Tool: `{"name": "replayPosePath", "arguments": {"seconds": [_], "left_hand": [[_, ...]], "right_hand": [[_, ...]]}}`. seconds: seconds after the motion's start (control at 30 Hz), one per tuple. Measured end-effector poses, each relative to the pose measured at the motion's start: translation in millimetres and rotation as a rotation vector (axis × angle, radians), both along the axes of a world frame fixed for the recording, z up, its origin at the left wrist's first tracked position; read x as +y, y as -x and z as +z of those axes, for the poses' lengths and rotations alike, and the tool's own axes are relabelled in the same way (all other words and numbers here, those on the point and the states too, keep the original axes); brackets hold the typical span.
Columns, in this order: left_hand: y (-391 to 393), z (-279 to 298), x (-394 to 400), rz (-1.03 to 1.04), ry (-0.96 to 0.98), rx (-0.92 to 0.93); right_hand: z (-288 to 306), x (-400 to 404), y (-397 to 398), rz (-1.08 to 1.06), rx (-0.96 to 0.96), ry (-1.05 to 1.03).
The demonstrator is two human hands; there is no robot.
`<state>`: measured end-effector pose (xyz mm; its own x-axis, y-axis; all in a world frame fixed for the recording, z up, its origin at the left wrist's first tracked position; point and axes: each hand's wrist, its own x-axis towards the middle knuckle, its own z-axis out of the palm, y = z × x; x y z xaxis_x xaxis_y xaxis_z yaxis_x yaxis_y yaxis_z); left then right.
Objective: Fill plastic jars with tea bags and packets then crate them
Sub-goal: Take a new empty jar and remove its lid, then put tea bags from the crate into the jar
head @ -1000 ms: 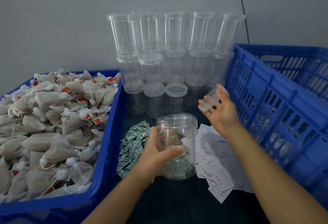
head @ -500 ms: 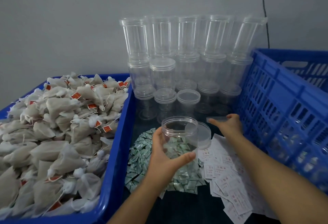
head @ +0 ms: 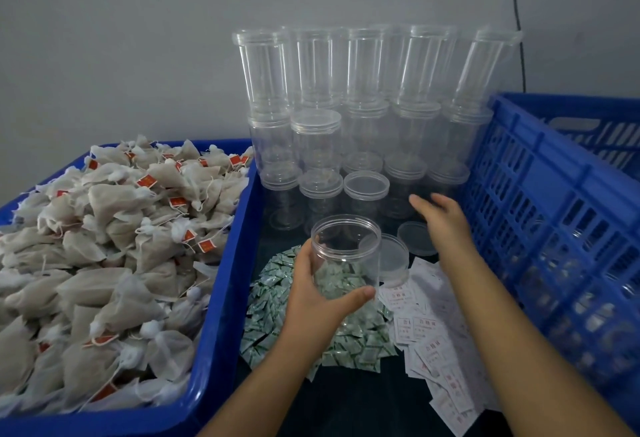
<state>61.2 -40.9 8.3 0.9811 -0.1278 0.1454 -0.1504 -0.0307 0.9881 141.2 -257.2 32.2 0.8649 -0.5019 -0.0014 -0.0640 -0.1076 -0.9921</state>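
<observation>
My left hand (head: 320, 294) grips an open clear plastic jar (head: 346, 253), held upright above a heap of green-and-white packets (head: 277, 284). Nothing lies inside the jar. My right hand (head: 441, 220) hovers open, fingers straight, just past a loose clear lid (head: 415, 237) that lies on the dark table. A second lid (head: 393, 256) sits right behind the jar. White printed packets (head: 429, 329) are spread under my right forearm. A blue bin (head: 221, 298) on the left is heaped with tea bags (head: 104, 246).
Stacks of empty clear jars (head: 363, 107), some lidded, stand against the grey wall at the back. A tall blue slatted crate (head: 554, 229) takes up the right side, close to my right arm. A black cable (head: 518, 21) hangs down the wall.
My right hand carried a lid down from mid-air, set it on the table by the crate, and now hovers open beside it. My left hand has kept holding the jar.
</observation>
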Motion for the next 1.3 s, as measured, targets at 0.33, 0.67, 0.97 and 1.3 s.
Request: {"name": "replayPosePath", "arguments": {"seconds": [0.33,0.67,0.97,1.3], "left_hand": [[27.9,24.1,11.6,0.045,-0.104,-0.116],[15.1,102.1,117.0,0.035,-1.01,-0.156],[-35.1,79.2,164.0,0.427,-1.669,-0.286],[-46.4,63.0,183.6,0.526,-1.63,-0.284]], "right_hand": [[4.6,81.0,93.4,0.706,-0.095,0.029],[-26.8,118.8,105.7,0.741,-0.08,0.076],[-54.3,152.0,116.6,0.779,-0.086,0.056],[-70.0,157.9,117.4,0.796,-0.096,0.176]]}}
